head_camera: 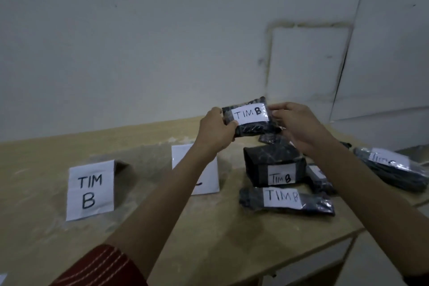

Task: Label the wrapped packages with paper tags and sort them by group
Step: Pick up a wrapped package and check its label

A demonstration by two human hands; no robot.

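Observation:
A small black wrapped package (251, 126) with a white tag reading "TIM B" is held up above the table. My left hand (214, 130) grips its left end and my right hand (299, 126) pinches its right end. Below it on the table lie several more black packages: a box-shaped one (271, 158) tagged "TIM B", a flat one (286, 201) tagged "TIM B", and a long one (392, 169) at the right with a partly readable tag. A standing paper sign (90, 189) reads "TIM B"; a second sign (204, 169) is partly hidden by my left forearm.
The wooden table (162, 227) runs along a white wall (162, 30). Its front right edge (336, 242) drops off to a lower shelf. A scrap of white paper (2, 278) shows at the bottom left corner.

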